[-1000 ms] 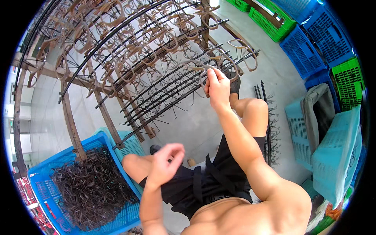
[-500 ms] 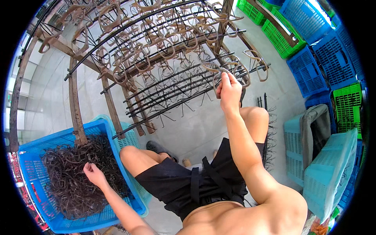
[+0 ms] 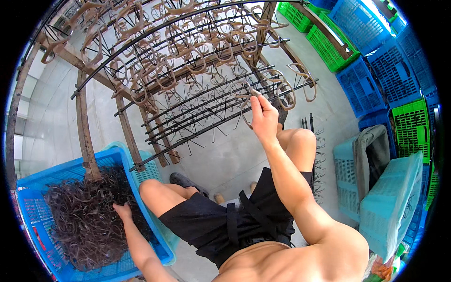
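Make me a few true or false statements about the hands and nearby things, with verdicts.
1. The left hand is at the dark curled strips. True.
2. The right hand is empty. False: it pinches a looped grey-brown piece.
3. The blue basket is on the person's right. False: it is on the left.
4. The person's shorts are black. True.

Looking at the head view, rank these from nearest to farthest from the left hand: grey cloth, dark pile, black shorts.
From the left hand:
1. Dark pile: in the blue bin on the left, right at the hand.
2. Black shorts: lower middle, right of the hand.
3. Grey cloth: far right, over a teal basket.
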`<state>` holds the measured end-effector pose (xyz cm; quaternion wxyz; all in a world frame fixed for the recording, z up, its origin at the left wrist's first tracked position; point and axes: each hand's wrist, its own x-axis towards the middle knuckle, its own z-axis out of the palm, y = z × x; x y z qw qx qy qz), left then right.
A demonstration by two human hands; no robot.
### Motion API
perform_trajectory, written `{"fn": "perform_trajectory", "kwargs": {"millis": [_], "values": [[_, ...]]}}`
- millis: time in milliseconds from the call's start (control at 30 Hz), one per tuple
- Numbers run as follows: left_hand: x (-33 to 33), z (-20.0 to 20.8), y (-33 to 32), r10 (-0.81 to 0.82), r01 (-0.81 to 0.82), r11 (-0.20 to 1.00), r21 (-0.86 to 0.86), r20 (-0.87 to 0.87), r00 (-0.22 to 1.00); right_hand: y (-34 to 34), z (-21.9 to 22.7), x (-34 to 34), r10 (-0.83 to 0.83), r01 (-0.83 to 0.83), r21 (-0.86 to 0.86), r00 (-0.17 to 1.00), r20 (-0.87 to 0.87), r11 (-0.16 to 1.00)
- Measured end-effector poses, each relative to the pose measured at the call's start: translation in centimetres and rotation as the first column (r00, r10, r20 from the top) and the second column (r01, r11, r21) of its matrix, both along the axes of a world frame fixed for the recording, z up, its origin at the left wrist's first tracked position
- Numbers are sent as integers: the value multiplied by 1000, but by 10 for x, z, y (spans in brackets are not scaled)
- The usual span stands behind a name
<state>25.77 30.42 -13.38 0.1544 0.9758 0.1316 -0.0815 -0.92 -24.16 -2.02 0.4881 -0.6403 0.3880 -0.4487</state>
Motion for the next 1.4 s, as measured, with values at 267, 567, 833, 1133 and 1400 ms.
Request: {"fn": "perform_trajectory", "kwargs": {"millis": [267,567,833,1133,1400], "values": [[10,26,-41,262,-272,881,-387,-78,962,-3,1,-10,31,-33,-18,995,-97,999],[-16,100,-43,313,-157,826,-541,209,926,-6,13,-8,-24,24,-6,996,-86,1000],[-80,177,-76,386,9,567,-824,275,880,-3,4,-13,-155,-20,-379,892,-424,925],[-169,204,-139,-274,450,634,-629,361,891,188,69,25,750,-797,-396,584,-311,456],[-200,178,-192,-123,-258,-239,-936,-235,964,195,53,3,904,-925,-87,335,267,369]]}}
